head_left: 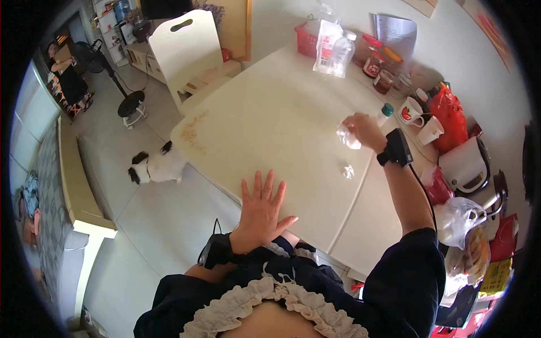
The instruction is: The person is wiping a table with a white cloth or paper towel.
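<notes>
My left hand (262,208) lies flat at the near edge of the cream table (270,118), fingers spread and nothing in it. Farther right, my right hand (365,130) is closed over a crumpled, whitish see-through wad (347,137), perhaps thin plastic or tissue; the fingertips are partly hidden. A smaller crumpled clear-white piece (348,170) lies apart on the tabletop, nearer to me. Just beyond my right hand stands a small container with a green cap (386,110). Both wrists wear black devices, and a cable runs from the right one.
Along the wall stand a white mug (410,111), a paper cup (430,130), several jars (384,81), a red bag (449,118) and a white toaster (465,165). A white chair (187,48) is beyond the table. A dog (160,165) stands left; a person (70,81) is farther back.
</notes>
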### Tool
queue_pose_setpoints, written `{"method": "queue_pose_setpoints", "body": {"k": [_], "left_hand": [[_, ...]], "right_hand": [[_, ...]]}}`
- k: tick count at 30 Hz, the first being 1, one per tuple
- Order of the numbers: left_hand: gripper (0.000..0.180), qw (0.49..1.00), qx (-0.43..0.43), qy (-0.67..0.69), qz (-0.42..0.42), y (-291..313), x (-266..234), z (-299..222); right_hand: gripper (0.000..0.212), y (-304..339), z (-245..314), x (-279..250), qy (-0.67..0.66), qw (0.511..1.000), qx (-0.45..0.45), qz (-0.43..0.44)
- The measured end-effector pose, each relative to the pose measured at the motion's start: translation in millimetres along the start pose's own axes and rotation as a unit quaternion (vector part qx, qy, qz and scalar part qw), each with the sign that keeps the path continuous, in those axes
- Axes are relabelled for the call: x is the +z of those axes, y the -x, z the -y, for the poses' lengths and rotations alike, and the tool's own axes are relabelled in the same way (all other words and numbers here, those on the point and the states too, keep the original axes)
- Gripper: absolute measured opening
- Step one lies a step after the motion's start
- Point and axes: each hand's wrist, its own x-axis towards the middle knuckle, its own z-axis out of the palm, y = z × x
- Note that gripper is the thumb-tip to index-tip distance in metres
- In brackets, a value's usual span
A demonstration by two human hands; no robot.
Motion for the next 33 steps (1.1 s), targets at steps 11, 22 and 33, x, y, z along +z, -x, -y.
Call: {"method": "queue_pose_setpoints", "body": {"k": [11,22,33], "left_hand": [[0.081,0.993,0.017,0.109,-0.036,4.9,11.5,-3.8],[0.08,0.995,-0.057,0.077,0.035,10.7,-4.9,-17.8],[0.077,0.998,-0.026,0.061,-0.021,9.3,3.1,1.0]], "right_hand": [[0.016,-194.4,-122.0,103.4,-0.106,0.982,-0.035,-0.155],[0.043,-211.4,-67.0,134.9,0.132,0.989,-0.053,-0.027],[0.057,-95.7,-64.4,113.3,0.138,0.986,-0.093,0.008]]}}
